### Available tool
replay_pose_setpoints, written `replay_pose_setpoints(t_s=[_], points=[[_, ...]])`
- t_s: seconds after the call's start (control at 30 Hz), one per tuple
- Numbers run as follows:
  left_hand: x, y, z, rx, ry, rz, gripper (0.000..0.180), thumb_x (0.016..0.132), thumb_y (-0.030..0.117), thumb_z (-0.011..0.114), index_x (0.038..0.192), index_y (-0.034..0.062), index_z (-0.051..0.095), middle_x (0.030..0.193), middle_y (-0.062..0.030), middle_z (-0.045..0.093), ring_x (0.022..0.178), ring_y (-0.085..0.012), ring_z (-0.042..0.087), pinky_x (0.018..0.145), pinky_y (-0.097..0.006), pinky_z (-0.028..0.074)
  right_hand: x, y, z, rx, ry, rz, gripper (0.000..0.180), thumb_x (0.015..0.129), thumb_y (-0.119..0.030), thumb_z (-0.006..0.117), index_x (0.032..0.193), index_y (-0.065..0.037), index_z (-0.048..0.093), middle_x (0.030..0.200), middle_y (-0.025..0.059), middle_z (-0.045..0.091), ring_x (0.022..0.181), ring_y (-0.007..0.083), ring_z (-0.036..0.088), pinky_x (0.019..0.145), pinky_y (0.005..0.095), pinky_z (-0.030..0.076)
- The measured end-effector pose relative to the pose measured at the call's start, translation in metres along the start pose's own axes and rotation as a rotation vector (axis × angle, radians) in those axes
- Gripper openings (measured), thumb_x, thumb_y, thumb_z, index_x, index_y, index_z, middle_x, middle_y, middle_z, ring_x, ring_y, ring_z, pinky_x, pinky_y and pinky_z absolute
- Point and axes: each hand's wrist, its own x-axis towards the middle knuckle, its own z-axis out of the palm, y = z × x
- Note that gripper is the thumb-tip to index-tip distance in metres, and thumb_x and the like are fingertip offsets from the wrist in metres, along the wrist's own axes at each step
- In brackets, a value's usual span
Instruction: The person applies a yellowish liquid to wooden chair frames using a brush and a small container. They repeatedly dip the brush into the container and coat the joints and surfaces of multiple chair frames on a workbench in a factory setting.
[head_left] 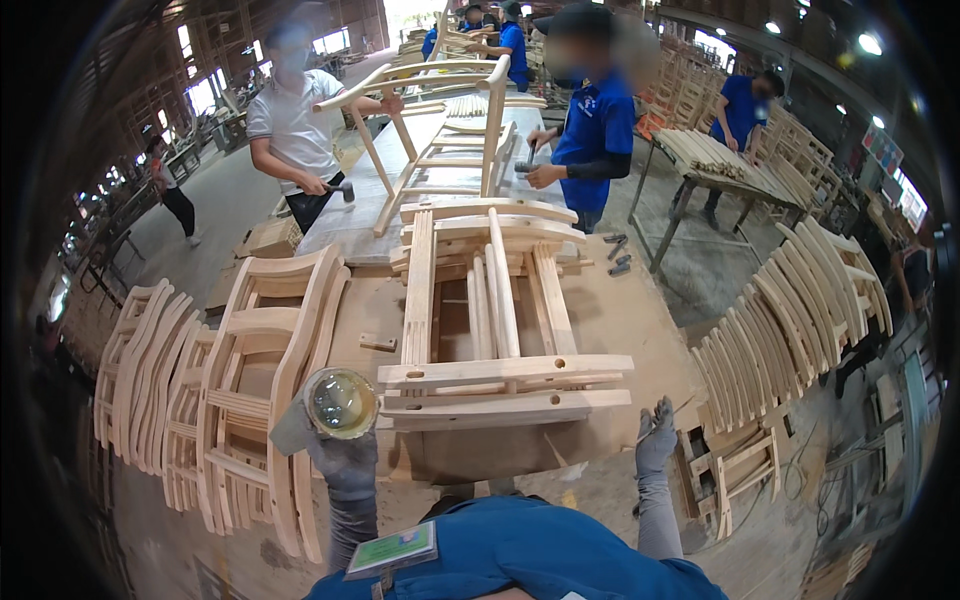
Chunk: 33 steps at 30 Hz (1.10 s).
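Note:
My left hand [347, 467], in a grey glove, is closed around a round cup of yellowish liquid [342, 402], held upright beside the table's near left. My gloved right hand [656, 440] is at the table's near right corner, its fingers closed on a thin stick [684, 405]. Between my hands, pale wooden chair frames [505, 372] lie stacked on the cardboard-covered table [620, 320]. The nearest rails have round holes at their ends. A small wooden block [377, 342] lies left of the stack.
Curved chair backs [262, 370] stand at left, and a row of slatted frames [785, 315] at right. Across the table, a person in white [300, 130] and one in blue [600, 130] hold mallets around a chair frame [440, 130]. Dark metal pieces [618, 262] lie far right.

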Motion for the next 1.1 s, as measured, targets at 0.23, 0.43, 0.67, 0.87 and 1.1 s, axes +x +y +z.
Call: replay_pose_setpoints(t_s=[0.23,0.43,0.67,0.87,1.1], points=[[-0.012,0.007,-0.003,-0.004,0.093,0.047,0.048,0.09,0.042,0.045,0.129,0.0137,0.043,0.132,-0.0076,0.044,0.121,-0.028,0.042,0.101,-0.054,0.032,0.015,0.073,0.022,-0.726,-0.751,-0.063,0.081,0.067,-0.044,0.072,0.128,-0.001,0.039,0.134,0.0261,0.035,0.126,0.0369,0.033,0.102,0.0417,0.033],[-0.015,-0.003,0.014,-0.02,0.024,-0.018,0.046,0.09,0.041,0.045,0.128,0.0142,0.043,0.13,-0.007,0.046,0.118,-0.0277,0.045,0.099,-0.052,0.036,0.016,0.104,0.044,-0.533,-0.873,0.016,0.073,0.056,-0.036,0.08,0.111,0.002,0.05,0.116,0.0251,0.051,0.11,0.0382,0.047,0.091,0.0409,0.043],[-0.018,-0.01,0.03,0.088,0.043,-0.004,0.045,0.091,0.041,0.044,0.127,0.014,0.043,0.128,-0.0068,0.047,0.116,-0.0267,0.047,0.098,-0.051,0.038,0.015,0.114,0.053,-0.526,-0.837,-0.041,0.07,0.051,-0.032,0.082,0.106,0.001,0.054,0.107,0.0247,0.055,0.101,0.038,0.053,0.087,0.0412,0.045],[-0.011,-0.011,0.025,0.003,0.121,0.029,0.047,0.091,0.043,0.044,0.127,0.0129,0.043,0.128,-0.0076,0.047,0.116,-0.0269,0.047,0.098,-0.05,0.038,0.016,0.104,0.064,-0.538,-0.892,-0.015,0.06,0.052,-0.035,0.082,0.098,-0.001,0.061,0.104,0.0219,0.06,0.1,0.0357,0.056,0.087,0.0405,0.046],[-0.002,-0.015,0.026,-0.022,0.126,0.018,0.049,0.091,0.044,0.044,0.128,0.0125,0.042,0.127,-0.0086,0.048,0.116,-0.0277,0.048,0.097,-0.051,0.039,0.016,0.112,0.066,-0.704,-0.838,-0.01,0.06,0.054,-0.038,0.082,0.099,-0.003,0.064,0.103,0.0201,0.061,0.098,0.0341,0.058,0.086,0.0384,0.047]])
